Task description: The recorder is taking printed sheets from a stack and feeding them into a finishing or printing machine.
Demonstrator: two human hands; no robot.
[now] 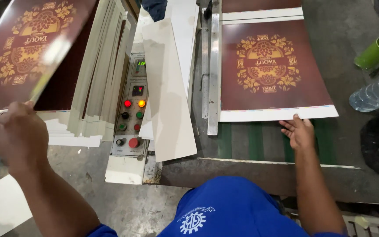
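— Maroon card, glossy, with a gold flower pattern: is that what your left hand (17, 134) has?

— Yes. My left hand is curled shut on the lower edge of a lifted printed sheet (27, 48). It is thin and stiff, and it catches a streak of glare as it tilts up and away from my knuckles. Just beyond that hand lies a stack of sheets (95, 87), its pale edges fanned like pages.

— And your right hand (300, 133)?

— It lies open, palm down, fingers spread. The fingertips touch the white bottom margin of a second printed sheet (272, 70), which lies flat just ahead of the hand on the grey table (259, 175). Green stripes run under my palm.

— What sits between your hands?

— A narrow control panel (130, 118) with round red, green and orange buttons and two small displays. Beside it leans a plain cream board (167, 92), matte and long. A steel ruler bar (213, 74) runs along the left edge of the flat sheet.

— Anything off to the right of that hand?

— A green plastic cup (377, 52) on its side, and a clear ribbed water bottle (373, 93) lying down.
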